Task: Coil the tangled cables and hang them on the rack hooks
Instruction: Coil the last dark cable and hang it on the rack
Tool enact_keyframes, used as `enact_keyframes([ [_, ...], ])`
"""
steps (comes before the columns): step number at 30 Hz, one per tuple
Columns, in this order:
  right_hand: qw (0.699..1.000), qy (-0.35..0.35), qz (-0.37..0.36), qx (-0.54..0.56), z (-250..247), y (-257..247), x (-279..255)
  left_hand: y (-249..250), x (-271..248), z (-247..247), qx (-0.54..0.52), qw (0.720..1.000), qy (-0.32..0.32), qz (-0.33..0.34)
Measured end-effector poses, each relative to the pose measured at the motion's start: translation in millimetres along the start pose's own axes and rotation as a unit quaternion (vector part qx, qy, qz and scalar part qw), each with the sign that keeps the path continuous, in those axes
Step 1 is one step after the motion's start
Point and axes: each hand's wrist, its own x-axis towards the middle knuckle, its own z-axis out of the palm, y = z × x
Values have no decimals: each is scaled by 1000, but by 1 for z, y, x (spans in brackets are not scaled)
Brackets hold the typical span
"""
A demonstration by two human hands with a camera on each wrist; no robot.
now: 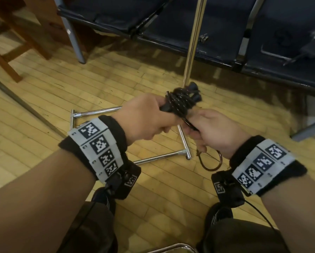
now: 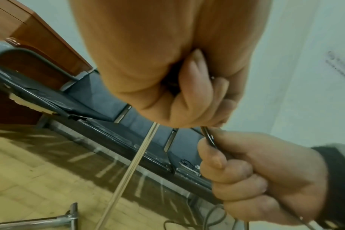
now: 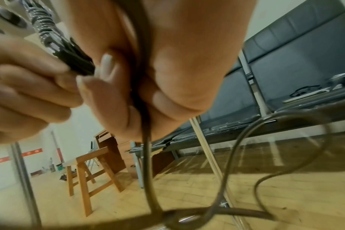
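A black speckled cable is wound into a tight coil (image 1: 181, 100) held in front of me above the floor. My left hand (image 1: 153, 114) grips one side of the coil with curled fingers. My right hand (image 1: 207, 128) clasps the loose cable tail (image 1: 210, 162), which hangs in a loop below the wrist. In the left wrist view my left hand (image 2: 187, 93) is fisted, and the right hand (image 2: 256, 171) holds the cable (image 2: 209, 138). In the right wrist view the tail (image 3: 147, 147) runs down out of my right hand (image 3: 163, 96), beside the coil (image 3: 73, 51).
The chrome rack pole (image 1: 194, 44) rises just behind the coil, and its base frame (image 1: 98, 112) lies on the wooden floor. Dark padded bench seats (image 1: 217, 24) stand behind it. A wooden stool (image 1: 10, 42) is at far left. My knees sit below.
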Motion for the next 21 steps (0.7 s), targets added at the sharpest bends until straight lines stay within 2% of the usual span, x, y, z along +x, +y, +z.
enact_keyframes([
  [2,993,-4,-23,-118,11,-6,1,-6,5,-2,54,996,61,-44],
  [4,952,-22,-48,-301,21,-9,1,-12,9,2,114,986,87,-82],
  [5,933,-34,-54,-355,25,-9,2,-15,11,4,133,982,95,-94],
  [7,921,-45,-53,-382,28,-10,2,-19,13,6,151,976,119,-106],
  [10,940,-56,-32,-336,24,-10,2,-20,15,2,171,966,160,-111],
  [12,946,-65,-10,-317,25,-11,-1,-20,14,2,223,955,164,-109],
  [15,922,-78,-43,-377,30,-13,-7,-24,15,11,341,925,116,-124],
  [18,895,-72,-94,-431,32,-19,-14,-27,12,22,439,886,5,-149],
  [19,897,-65,-107,-424,30,-22,-16,-27,10,25,461,875,-42,-139],
  [21,921,-35,-126,-367,21,-25,-18,-23,5,33,465,871,-124,-101],
])
